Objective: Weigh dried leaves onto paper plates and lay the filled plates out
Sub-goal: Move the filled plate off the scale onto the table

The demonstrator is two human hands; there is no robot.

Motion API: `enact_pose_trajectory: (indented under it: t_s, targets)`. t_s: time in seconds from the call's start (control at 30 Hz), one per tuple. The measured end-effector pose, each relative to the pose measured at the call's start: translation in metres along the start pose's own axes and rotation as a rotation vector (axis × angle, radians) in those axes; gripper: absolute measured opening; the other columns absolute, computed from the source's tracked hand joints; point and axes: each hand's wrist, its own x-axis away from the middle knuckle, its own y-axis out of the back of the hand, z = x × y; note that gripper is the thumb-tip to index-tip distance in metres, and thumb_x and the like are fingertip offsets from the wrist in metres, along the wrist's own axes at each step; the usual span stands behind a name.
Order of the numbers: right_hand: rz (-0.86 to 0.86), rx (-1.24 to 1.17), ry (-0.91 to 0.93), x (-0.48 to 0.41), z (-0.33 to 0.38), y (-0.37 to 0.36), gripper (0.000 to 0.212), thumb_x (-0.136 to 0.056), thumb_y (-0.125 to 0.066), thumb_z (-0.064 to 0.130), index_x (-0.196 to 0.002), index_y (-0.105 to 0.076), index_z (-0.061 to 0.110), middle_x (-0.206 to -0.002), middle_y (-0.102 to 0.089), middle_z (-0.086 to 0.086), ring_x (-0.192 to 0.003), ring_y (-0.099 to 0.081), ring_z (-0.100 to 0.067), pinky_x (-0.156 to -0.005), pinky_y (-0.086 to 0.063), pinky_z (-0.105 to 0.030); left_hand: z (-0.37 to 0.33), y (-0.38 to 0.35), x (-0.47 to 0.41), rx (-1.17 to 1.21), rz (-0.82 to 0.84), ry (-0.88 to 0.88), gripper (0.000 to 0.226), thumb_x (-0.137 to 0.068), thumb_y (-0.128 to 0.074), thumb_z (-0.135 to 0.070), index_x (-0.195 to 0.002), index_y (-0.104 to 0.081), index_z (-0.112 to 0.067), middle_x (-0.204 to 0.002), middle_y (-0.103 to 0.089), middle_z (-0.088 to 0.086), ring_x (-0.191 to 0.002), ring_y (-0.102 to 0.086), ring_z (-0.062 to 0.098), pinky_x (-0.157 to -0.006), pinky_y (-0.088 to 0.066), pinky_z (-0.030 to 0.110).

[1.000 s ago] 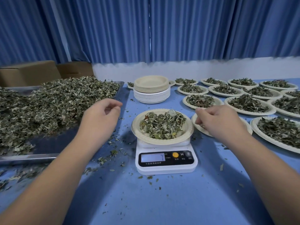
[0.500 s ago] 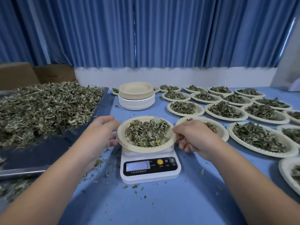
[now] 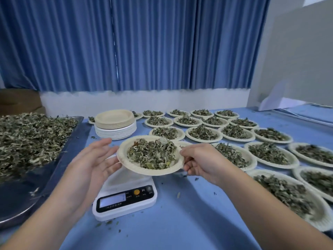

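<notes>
Over the scale [image 3: 124, 201], front centre of the desk [image 3: 189, 222]: one paper plate [image 3: 151, 171] of dried leaves [image 3: 152, 153] is held in the air, clear of the weighing platform and roughly level. Display lit; reading illegible.

Progress. Done: well over a dozen filled plates [image 3: 204, 141] laid in rows across the right half of the desk, close together, none stacked. Plate in hand judged weighed and bound for the rows, not yet set down. Left to do: a large heap of loose leaves [image 3: 30, 139] on the metal tray [image 3: 27, 201] at left, and a tall stack of empty plates [image 3: 115, 123] behind the scale. Judged mid-task, with much portioning to come.

Grip. Right grip [image 3: 200, 159] pinches the plate's right rim, thumb on top, fingers curled beneath; it appears to carry the load. Left grip [image 3: 93, 159] is released, fingers straight and spread, fingertips [image 3: 106, 141] at the left rim. Touching or just beside: cannot tell through the blur. It grasps nothing.
</notes>
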Motion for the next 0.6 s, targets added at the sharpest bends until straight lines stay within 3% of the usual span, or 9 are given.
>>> enact_pose_trajectory:
  t_s: [0.07, 0.23, 0.33, 0.47, 0.6]
  targets:
    - [-0.031, -0.015, 0.009, 0.005, 0.007, 0.019, 0.014, -0.092, -0.054, 0.0, -0.078, -0.056, 0.001, -0.048, -0.047, -0.005, -0.04, -0.05, -0.016, -0.038, -0.041, -0.022, 0.008, -0.018, 0.003, 0.054, 0.036, 0.0, 0.035, -0.083, -0.056, -0.009, -0.118, -0.058, -0.005, -0.107, -0.07, 0.022, -0.1, -0.069, 0.031, -0.08, -0.058, 0.036]
    - [-0.097, -0.089, -0.046, 0.006, 0.013, 0.055, 0.008, -0.093, -0.051, -0.001, -0.085, -0.052, 0.001, -0.053, -0.047, -0.006, -0.04, -0.05, -0.012, -0.038, -0.041, -0.019, 0.031, -0.064, -0.011, 0.13, 0.042, 0.046, 0.02, -0.094, -0.046, -0.002, -0.108, -0.058, -0.009, -0.087, -0.075, 0.011, -0.085, -0.073, 0.019, -0.073, -0.06, 0.029]
    - [-0.136, -0.129, -0.069, 0.004, 0.016, 0.071, 0.003, -0.094, -0.047, -0.003, -0.095, -0.051, -0.003, -0.06, -0.048, -0.01, -0.043, -0.049, -0.013, -0.038, -0.04, -0.018, 0.043, -0.096, -0.028, 0.172, 0.013, 0.068, 0.018, -0.096, -0.043, -0.003, -0.107, -0.055, -0.011, -0.099, -0.068, 0.013, -0.093, -0.068, 0.019, -0.078, -0.053, 0.028]
    - [-0.224, -0.28, -0.064, -0.009, 0.016, 0.083, 0.017, -0.095, -0.043, -0.007, -0.112, -0.045, -0.006, -0.063, -0.048, -0.013, -0.046, -0.045, -0.015, -0.036, -0.041, -0.018, 0.056, -0.123, -0.047, 0.229, -0.016, 0.102, 0.032, -0.099, -0.044, -0.009, -0.13, -0.048, -0.005, -0.123, -0.055, 0.018, -0.112, -0.058, 0.028, -0.087, -0.05, 0.031]
    - [-0.362, -0.364, -0.053, -0.03, 0.013, 0.086, 0.024, -0.094, -0.042, -0.011, -0.117, -0.042, -0.004, -0.072, -0.051, -0.017, -0.055, -0.05, -0.019, -0.038, -0.047, -0.02, 0.073, -0.121, -0.047, 0.22, -0.082, 0.109, 0.018, -0.099, -0.047, -0.009, -0.114, -0.056, -0.01, -0.116, -0.057, 0.012, -0.107, -0.062, 0.027, -0.085, -0.052, 0.032]
